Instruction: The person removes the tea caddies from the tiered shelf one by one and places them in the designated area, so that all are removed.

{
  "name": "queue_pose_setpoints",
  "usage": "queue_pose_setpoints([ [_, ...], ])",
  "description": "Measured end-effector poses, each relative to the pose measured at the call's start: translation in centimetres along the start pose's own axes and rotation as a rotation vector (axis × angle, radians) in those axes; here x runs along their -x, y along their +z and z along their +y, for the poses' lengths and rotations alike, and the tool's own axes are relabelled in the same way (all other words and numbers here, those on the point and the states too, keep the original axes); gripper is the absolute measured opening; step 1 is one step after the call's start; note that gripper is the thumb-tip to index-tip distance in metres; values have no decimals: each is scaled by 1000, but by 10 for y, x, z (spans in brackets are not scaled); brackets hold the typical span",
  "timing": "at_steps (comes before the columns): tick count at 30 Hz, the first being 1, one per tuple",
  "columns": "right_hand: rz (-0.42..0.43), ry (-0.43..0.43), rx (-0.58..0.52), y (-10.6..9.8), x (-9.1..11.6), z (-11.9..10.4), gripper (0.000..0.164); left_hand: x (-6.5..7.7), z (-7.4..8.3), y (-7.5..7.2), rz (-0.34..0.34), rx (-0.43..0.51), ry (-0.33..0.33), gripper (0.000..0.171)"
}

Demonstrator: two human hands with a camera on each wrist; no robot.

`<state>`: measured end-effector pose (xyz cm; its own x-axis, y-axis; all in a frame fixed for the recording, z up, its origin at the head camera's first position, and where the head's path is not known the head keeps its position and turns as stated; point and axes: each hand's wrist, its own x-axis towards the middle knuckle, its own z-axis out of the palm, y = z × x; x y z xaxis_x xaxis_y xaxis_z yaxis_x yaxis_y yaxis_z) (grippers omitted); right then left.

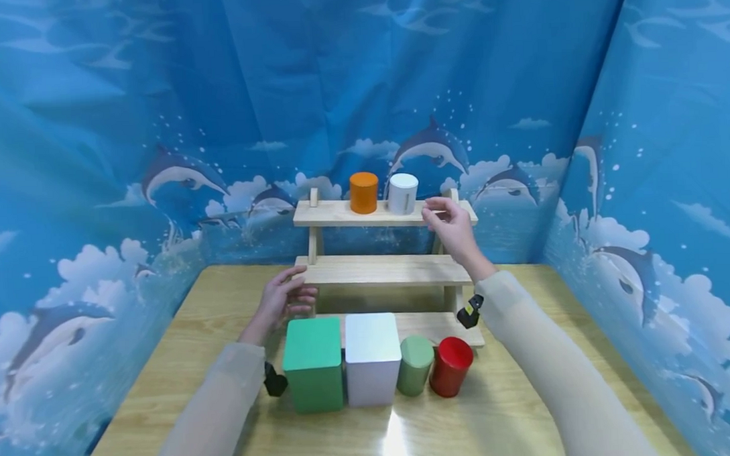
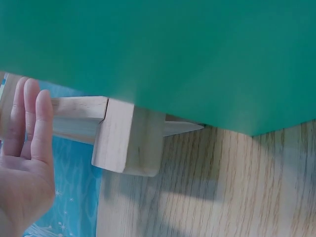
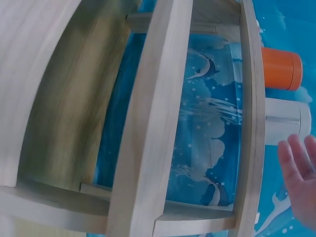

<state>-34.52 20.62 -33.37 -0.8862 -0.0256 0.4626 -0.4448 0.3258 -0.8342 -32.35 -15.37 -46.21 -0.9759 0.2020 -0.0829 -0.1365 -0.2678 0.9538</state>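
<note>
On the top board of a three-tier wooden stand stand an orange cylinder and, to its right, a white cylinder with a thin line down its side. My right hand is just right of the white cylinder, fingers loosely bent and nothing held; the head view shows a small gap. In the right wrist view its fingers reach close to that cylinder. Beside the left end of the middle board hovers my left hand, fingers relaxed and holding nothing. The left wrist view shows its fingers extended.
In front of the stand, a green block, a white block, a light green cylinder and a red cylinder form a row on the wooden table. Blue dolphin-print curtains enclose the back and sides.
</note>
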Motion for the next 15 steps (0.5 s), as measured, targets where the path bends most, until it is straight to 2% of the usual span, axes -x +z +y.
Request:
queue_pose_setpoints([
  [12, 70, 80, 40, 12, -26, 5, 51, 4, 7, 2, -44, -18, -17, 46],
  [15, 79, 82, 54, 18, -30, 3, 53, -1, 2, -2, -36, 0, -14, 46],
])
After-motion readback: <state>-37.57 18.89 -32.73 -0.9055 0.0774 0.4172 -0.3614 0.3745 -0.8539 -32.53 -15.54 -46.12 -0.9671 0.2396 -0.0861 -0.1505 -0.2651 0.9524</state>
